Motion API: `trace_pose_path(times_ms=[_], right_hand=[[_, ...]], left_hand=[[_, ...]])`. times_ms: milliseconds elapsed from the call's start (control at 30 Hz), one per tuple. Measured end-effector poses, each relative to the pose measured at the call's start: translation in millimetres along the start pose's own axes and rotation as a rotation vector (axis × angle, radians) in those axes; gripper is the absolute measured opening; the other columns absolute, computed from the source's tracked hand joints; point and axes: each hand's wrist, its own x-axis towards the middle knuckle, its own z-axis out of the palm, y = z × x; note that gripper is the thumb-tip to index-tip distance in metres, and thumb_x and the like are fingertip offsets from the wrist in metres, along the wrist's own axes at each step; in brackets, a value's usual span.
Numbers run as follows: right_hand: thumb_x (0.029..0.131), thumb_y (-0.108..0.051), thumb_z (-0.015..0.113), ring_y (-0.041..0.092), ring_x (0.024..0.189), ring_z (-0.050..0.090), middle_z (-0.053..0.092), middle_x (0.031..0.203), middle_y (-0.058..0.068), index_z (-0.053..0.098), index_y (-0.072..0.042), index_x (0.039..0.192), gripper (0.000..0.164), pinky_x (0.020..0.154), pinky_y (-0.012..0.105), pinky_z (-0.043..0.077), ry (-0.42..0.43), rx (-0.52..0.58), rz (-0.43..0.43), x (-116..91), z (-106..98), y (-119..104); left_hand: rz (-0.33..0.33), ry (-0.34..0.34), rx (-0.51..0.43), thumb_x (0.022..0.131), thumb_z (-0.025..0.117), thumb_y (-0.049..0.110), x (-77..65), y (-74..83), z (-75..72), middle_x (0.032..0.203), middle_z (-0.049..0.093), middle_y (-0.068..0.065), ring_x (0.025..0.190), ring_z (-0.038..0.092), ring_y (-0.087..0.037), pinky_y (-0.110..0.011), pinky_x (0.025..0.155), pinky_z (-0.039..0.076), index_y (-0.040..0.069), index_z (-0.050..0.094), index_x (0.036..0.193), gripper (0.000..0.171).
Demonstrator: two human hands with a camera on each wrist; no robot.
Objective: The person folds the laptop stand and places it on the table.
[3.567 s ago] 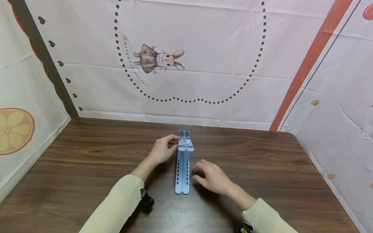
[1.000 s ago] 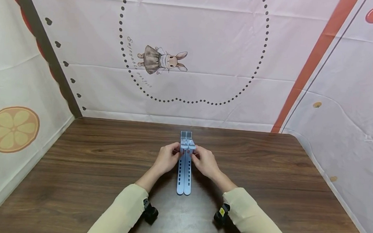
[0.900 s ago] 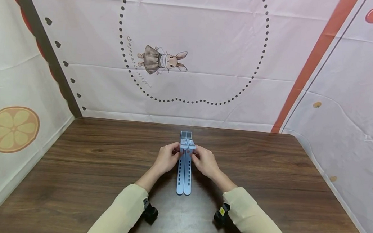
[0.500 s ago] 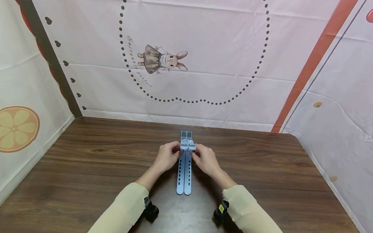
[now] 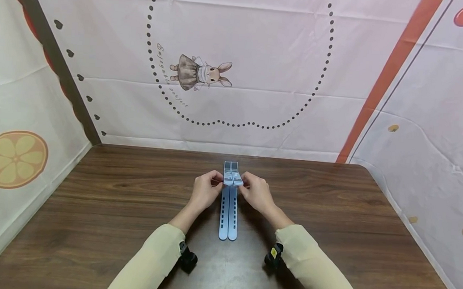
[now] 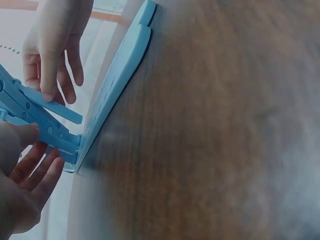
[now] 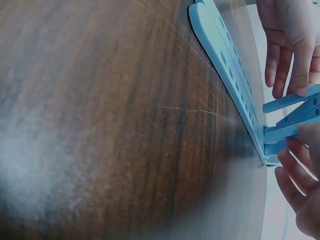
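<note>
A light blue folding laptop stand (image 5: 228, 216) is on the table with its two slotted base rails side by side, pointing toward me. At its far end the upper arms (image 5: 232, 178) rise, bearing dark grey pads. My left hand (image 5: 206, 189) pinches the raised part from the left; in the left wrist view the left thumb (image 6: 25, 134) lies against a hinged arm, fingers behind it. From the other side my right hand (image 5: 255, 192) pinches it, its thumb (image 7: 309, 134) on the arm in the right wrist view. The stand's hinge area is partly hidden by the hands.
The brown wooden table (image 5: 129, 227) extends on both sides of the stand. A white printed cloth (image 5: 261, 66) hangs behind it and along both sides. Small black wrist cameras (image 5: 188, 259) sit under the cream sleeves (image 5: 147, 259).
The right hand, apart from the stand at first, has come up to grip its right side. The left hand has slid slightly nearer along it. Most recently both hands rose a little.
</note>
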Motion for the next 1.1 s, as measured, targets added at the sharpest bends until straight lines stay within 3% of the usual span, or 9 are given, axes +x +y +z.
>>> trace_pose_path(times_ms=[400, 667, 900, 1100], right_hand=[[0.077, -0.004, 0.07, 0.016, 0.078, 0.064, 0.065, 0.088, 0.006, 0.061, -0.007, 0.089, 0.015, 0.068, 0.028, 0.054, 0.017, -0.044, 0.031, 5.2, -4.9, -1.5], [0.078, -0.001, 0.067, 0.017, 0.088, 0.066, 0.065, 0.102, 0.006, 0.063, -0.007, 0.103, 0.027, 0.075, 0.031, 0.054, 0.015, -0.016, 0.011, 6.7, -6.7, -0.7], [0.081, -0.009, 0.068, 0.019, 0.09, 0.065, 0.067, 0.101, 0.005, 0.066, -0.011, 0.1, 0.019, 0.074, 0.034, 0.054, -0.016, -0.053, 0.023, 6.8, -9.5, -2.8], [0.082, -0.011, 0.068, 0.018, 0.087, 0.066, 0.068, 0.098, 0.004, 0.066, -0.013, 0.096, 0.014, 0.073, 0.034, 0.054, 0.02, -0.084, -0.033, 6.5, -8.5, -1.0]], left_hand=[[-0.01, 0.108, 0.008, 0.077, 0.069, 0.002, 4.4, 5.4, -1.1, 0.086, 0.069, -0.005, 0.078, 0.065, -0.016, -0.026, 0.069, 0.054, 0.01, 0.065, 0.083, 0.01], [0.023, 0.076, 0.024, 0.078, 0.068, -0.001, 4.7, 6.9, -3.7, 0.098, 0.068, -0.006, 0.086, 0.065, -0.02, -0.03, 0.074, 0.054, 0.008, 0.068, 0.1, 0.023], [0.027, 0.062, 0.077, 0.08, 0.066, 0.002, 4.0, 8.2, -4.2, 0.097, 0.068, -0.004, 0.085, 0.065, -0.017, -0.03, 0.074, 0.054, 0.01, 0.069, 0.098, 0.019], [0.033, 0.069, 0.098, 0.08, 0.067, 0.002, 5.1, 8.0, -3.9, 0.094, 0.069, -0.004, 0.082, 0.066, -0.016, -0.029, 0.071, 0.055, 0.009, 0.069, 0.095, 0.017]])
